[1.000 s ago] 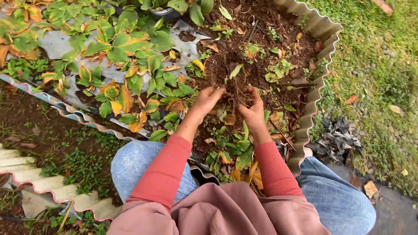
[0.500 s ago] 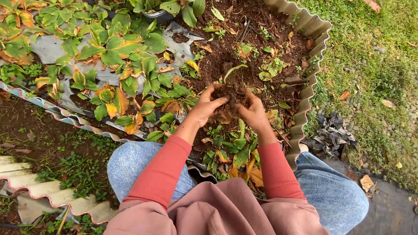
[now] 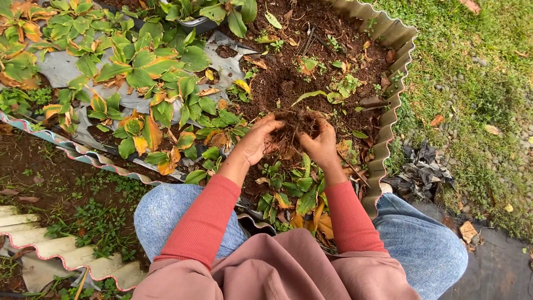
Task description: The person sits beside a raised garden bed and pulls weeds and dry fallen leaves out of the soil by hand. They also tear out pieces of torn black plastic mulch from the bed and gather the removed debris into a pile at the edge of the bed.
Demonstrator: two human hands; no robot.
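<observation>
A clump of dark soil and roots is lifted between both hands over the garden bed. My left hand cups its left side with curled fingers. My right hand grips its right side. Both arms wear red sleeves. Beneath the hands lies loose brown soil with small green seedlings and dry leaves. Low green and yellowing plants grow just below my wrists.
A wavy corrugated edging borders the bed on the right, with grass beyond. Leafy green and orange plants over grey plastic sheet fill the left. Another scalloped edging runs lower left. My knees in jeans frame the bottom.
Both hands have closed around the soil clump and lifted it slightly. The view has shifted a little closer and to the left.
</observation>
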